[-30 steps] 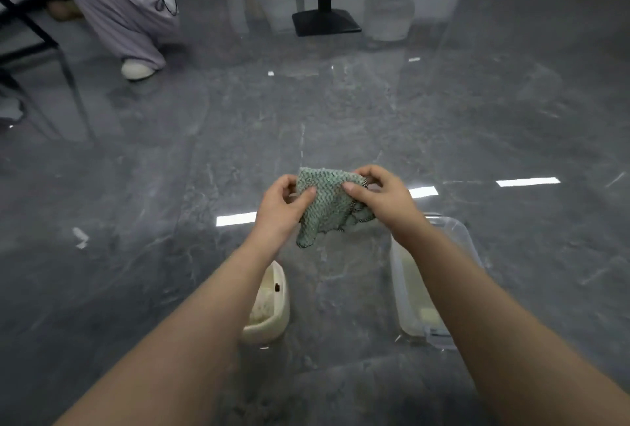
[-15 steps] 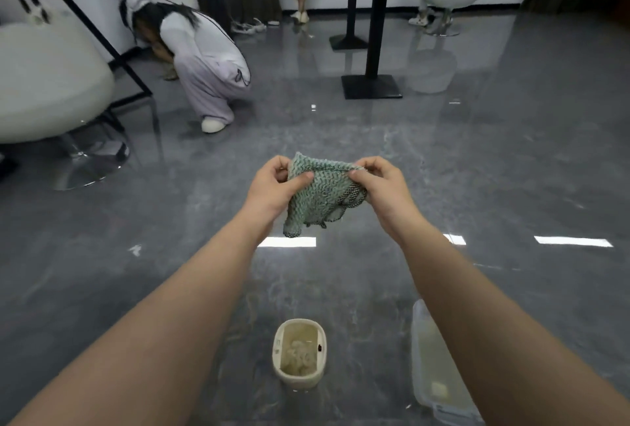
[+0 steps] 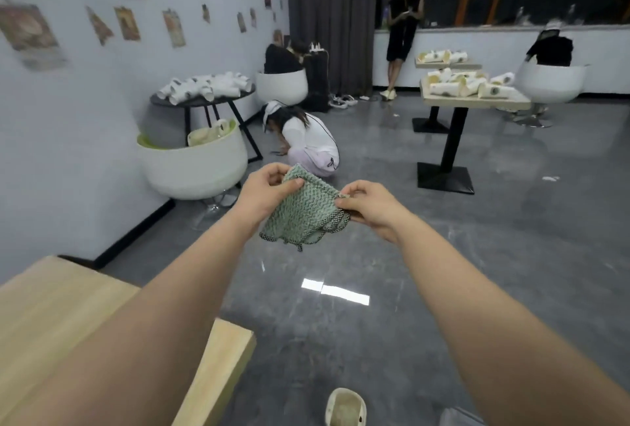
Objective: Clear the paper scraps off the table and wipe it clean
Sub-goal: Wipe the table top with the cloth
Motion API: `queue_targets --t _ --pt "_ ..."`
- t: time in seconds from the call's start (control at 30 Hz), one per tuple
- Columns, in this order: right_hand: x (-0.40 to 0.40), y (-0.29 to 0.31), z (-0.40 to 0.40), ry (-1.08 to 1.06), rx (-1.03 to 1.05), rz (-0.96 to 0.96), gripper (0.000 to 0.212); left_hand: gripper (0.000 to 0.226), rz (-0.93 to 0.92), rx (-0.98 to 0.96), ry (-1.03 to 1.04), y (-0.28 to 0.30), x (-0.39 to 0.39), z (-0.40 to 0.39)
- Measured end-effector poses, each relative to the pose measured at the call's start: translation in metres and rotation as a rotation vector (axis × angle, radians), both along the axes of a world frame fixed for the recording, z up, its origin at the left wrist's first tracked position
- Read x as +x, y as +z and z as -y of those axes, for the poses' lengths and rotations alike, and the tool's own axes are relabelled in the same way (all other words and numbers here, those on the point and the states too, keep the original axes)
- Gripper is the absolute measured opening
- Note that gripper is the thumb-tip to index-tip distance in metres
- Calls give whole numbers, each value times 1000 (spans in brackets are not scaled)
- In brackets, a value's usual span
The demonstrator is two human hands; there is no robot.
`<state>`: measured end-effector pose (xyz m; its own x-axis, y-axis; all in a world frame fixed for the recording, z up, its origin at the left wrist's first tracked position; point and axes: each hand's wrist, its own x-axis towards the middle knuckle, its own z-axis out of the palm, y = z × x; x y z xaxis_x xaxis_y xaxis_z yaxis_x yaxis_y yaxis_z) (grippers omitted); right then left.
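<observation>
A green woven cloth point(image 3: 301, 212) with a dark edge hangs in the air in front of me, spread between both hands. My left hand point(image 3: 267, 192) pinches its upper left corner with thumb and fingers. My right hand point(image 3: 370, 205) pinches its upper right corner. The light wooden table point(image 3: 51, 316) shows at the lower left, partly hidden behind my left forearm. No paper scraps show on the part of the table that I see.
A small cream bin point(image 3: 346, 408) stands on the grey floor at the bottom edge. A person point(image 3: 306, 142) crouches on the floor ahead. White tub chairs point(image 3: 194, 163) and pedestal tables point(image 3: 474, 98) piled with paper cups stand around the room.
My view has lifted from the floor to the room, and the wooden table has come into sight at the lower left. The cloth stays held between both hands and hangs more spread out.
</observation>
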<state>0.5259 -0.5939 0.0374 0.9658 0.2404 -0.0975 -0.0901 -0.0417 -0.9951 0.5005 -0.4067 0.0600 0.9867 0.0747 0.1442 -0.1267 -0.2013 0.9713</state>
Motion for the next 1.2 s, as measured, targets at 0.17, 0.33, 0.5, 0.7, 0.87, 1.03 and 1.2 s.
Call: queue_targets --t 0.17,0.33,0.5,0.7,0.87,1.03,1.2 --pt "-20 102 -50 152 -41 54 23 20 30 -7 166 104 -52 -43" --pt "-40 155 -121 272 -15 -43 18 22 70 -81 298 164 -105 -87" --pt "-73 173 -197 393 24 -143 51 22 98 -81 418 187 -146 -148" --pt "-102 185 -290 264 130 -50 17 25 89 -36 552 190 -178 -233" --pt "-115 191 -358 254 97 86 16 20 84 -65 667 176 -198 -297" --pt "-114 181 -417 296 -52 253 17 10 55 -133 717 152 -211 -341" --pt "-105 156 -470 409 -154 319 17 16 0 -115 847 120 -209 -378"
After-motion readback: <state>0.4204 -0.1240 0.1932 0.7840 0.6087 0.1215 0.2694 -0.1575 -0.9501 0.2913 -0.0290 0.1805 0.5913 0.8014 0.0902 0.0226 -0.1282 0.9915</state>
